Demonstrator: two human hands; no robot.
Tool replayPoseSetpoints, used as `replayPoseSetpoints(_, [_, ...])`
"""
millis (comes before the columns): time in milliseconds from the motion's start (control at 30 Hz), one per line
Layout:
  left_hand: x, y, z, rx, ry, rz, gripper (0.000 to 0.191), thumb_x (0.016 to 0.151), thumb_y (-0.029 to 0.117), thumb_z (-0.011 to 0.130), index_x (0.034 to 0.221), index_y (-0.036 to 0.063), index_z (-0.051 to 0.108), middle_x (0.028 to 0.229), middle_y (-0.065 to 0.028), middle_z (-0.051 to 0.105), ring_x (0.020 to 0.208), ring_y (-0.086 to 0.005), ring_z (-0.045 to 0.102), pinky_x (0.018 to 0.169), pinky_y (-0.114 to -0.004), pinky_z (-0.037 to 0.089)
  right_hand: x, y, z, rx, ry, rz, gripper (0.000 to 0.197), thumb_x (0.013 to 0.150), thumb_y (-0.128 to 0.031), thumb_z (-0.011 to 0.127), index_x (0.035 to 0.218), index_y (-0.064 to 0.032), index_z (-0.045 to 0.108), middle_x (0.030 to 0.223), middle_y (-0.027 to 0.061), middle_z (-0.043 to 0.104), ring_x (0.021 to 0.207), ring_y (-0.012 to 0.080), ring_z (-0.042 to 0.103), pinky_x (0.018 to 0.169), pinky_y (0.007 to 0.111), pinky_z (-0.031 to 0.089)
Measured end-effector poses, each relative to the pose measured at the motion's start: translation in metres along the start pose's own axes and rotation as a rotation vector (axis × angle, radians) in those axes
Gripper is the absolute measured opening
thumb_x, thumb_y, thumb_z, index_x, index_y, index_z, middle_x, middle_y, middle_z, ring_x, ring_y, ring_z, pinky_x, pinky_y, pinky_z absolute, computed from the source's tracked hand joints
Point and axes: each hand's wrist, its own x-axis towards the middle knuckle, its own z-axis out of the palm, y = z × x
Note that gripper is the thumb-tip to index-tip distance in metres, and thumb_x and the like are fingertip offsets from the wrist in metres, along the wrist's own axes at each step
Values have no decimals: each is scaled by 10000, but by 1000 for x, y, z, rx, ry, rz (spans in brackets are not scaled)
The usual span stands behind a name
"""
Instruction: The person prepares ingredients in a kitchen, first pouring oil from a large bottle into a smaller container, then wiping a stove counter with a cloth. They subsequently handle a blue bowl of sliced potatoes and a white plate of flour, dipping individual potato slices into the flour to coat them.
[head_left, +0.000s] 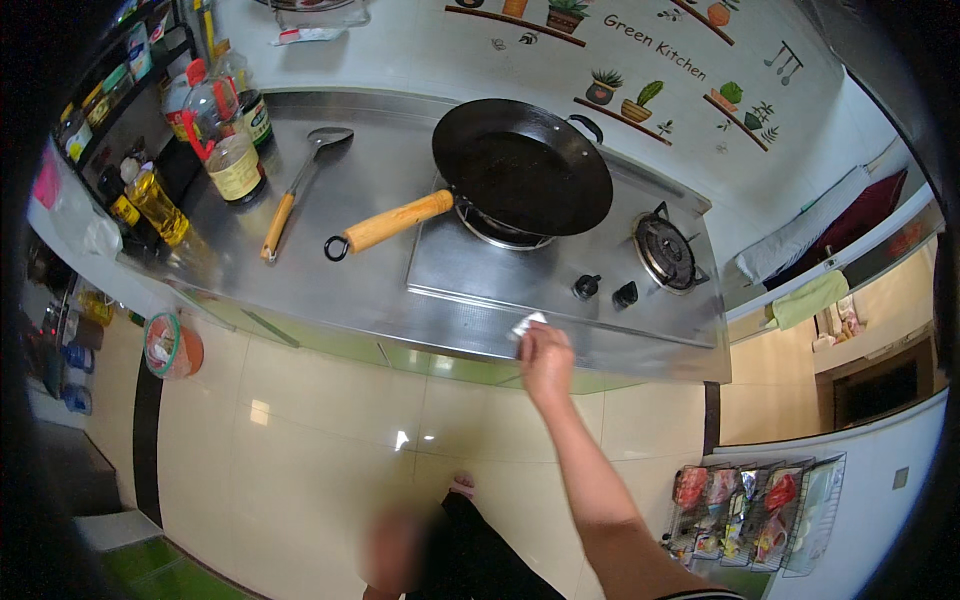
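My right hand (546, 363) pinches a small white wad (528, 324), perhaps tissue, at the front edge of the stainless steel counter (337, 285). Beyond it are two black stove knobs (587, 286). A black wok (521, 169) with a wooden handle (397, 221) rests on the left burner, its handle pointing left. The right burner (664, 251) has nothing on it. A metal spatula (292, 195) with a wooden handle lies left of the wok. My left hand is not clearly visible; only a blurred patch and a bit of skin show at the bottom.
Several sauce and oil bottles (232, 169) stand at the counter's left, beside a black rack (131, 86). A small bin (174, 346) stands on the floor at left. A wire rack (750, 517) with packets is at lower right; a green cloth (810, 300) hangs at right.
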Motion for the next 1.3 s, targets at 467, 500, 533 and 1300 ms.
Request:
replayPoseSetpoints(467, [-57,-52,-5,98,154,71,335,891,205,505,1139,-17,541,1072,-213,583,1032,-361,531,919,-438,403,10,-85,72,-17,-149,-177,59,665,-5,540,689,-7,593,938,156,604,867,321,558,744,391,474])
replayPoseSetpoints(500, [-60,-55,-4,94,153,58,338,899,209,500,1143,-20,541,1078,-218,583,1042,-366,528,927,-439,400,6,-69,59,-83,-144,-143,49,670,-9,543,676,-13,592,913,156,604,866,323,556,736,400,473])
replayPoseSetpoints(533, [-60,-56,-2,94,151,59,340,908,214,496,1147,-23,541,1083,-223,583,1051,-371,525,936,-441,397,2,-45,47,-135,-110,-99,39,671,-6,554,672,-12,593,906,162,609,867,325,562,736,404,475])
replayPoseSetpoints(1300, [-44,-41,6,54,36,102,312,873,155,529,1134,-13,554,1098,-242,568,1045,-398,515,911,-463,406,53,-49,67,134,-6,-170,60,728,-7,539,762,-19,587,806,139,600,763,310,566,700,407,457])
